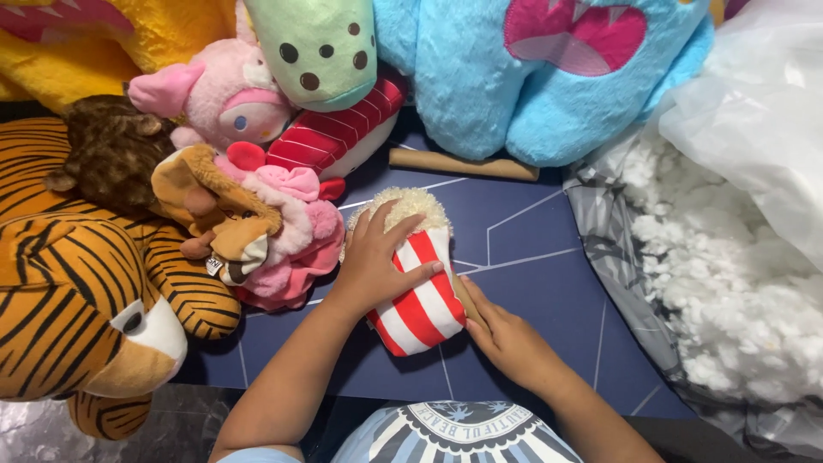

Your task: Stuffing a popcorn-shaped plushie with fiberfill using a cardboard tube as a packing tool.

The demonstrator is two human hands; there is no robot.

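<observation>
**Both hands on a popcorn plush**

The popcorn plush [417, 287], red-and-white striped with a cream fuzzy top, lies on the dark blue surface [549, 283] just in front of the person. The left hand [377, 261] rests on top of it with fingers spread, pressing it down. The right hand [501, 330] lies against its lower right edge, fingers together and flat; whether it pinches anything there cannot be told. Just left sits a pink plush [296, 227] beside a tiger [81, 291]. A blue plush [549, 77] lies behind, and a bag of white stuffing [729, 274] lies to the right.
</observation>
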